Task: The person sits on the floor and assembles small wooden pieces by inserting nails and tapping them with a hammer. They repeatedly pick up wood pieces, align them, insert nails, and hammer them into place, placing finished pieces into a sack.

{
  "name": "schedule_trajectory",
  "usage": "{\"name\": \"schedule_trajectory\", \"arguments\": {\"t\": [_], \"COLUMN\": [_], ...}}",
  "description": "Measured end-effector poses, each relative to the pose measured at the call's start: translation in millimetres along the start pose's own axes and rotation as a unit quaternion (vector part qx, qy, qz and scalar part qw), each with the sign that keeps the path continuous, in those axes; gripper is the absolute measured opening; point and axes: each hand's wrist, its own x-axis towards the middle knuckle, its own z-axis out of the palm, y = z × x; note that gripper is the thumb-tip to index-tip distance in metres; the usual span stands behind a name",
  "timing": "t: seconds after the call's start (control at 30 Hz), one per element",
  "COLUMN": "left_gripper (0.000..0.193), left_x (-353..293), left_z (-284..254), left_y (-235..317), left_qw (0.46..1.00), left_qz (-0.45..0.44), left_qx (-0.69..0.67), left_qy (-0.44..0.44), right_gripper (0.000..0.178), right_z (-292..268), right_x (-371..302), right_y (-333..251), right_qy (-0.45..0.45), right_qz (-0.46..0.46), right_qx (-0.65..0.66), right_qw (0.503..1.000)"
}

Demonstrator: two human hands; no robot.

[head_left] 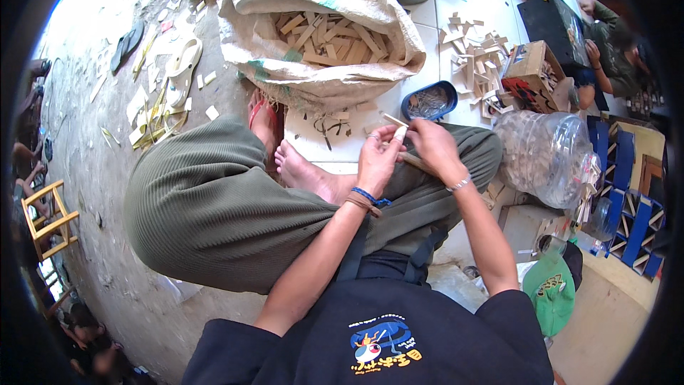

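My left hand (380, 159) is closed in a pinch above my crossed legs, with a pale wrap around one digit. My right hand (434, 146) meets it, its fingers bent in at the same spot. A small light wooden strip (393, 120) pokes out beyond the fingertips, pinched between the two hands. Another wooden piece (415, 162) shows below the right fingers; what bears it is hidden. Just past my hands stands a blue oval tub (449, 93) of small wire-like metal pieces (427, 103).
A large woven sack (246, 36) full of wooden pieces (335, 39) stands ahead. More pieces (479, 64) lie heaped on white tiles, near a cardboard box (526, 64). At right are a clear plastic container (545, 153), a green cap (550, 296) and another person (616, 53).
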Motion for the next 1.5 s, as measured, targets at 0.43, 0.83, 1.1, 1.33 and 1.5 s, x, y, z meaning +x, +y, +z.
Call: {"name": "schedule_trajectory", "arguments": {"t": [0.43,0.83,1.1,1.33,1.5], "left_gripper": [0.031,0.026,0.024,0.033,0.031], "left_x": [6,18,20,26,35], "left_z": [-40,-44,-28,-28,-36], "left_y": [20,34,31,39,37], "left_qw": [0.937,0.853,0.918,0.932,0.911], "left_qz": [0.135,0.249,0.207,0.15,0.243], "left_qx": [0.313,0.442,0.333,0.327,0.326], "left_qy": [0.08,0.126,0.069,0.051,0.071], "right_gripper": [0.014,0.025,0.03,0.029,0.025], "right_z": [68,57,46,37,33], "right_x": [28,-38,-53,-33,-21], "right_y": [-5,-19,-13,-2,-7], "right_qy": [0.06,0.088,0.122,0.03,0.077], "right_qz": [-0.06,0.115,0.171,0.192,0.207], "right_qx": [0.05,0.353,0.602,0.636,0.654], "right_qw": [0.995,0.924,0.771,0.747,0.723]}}
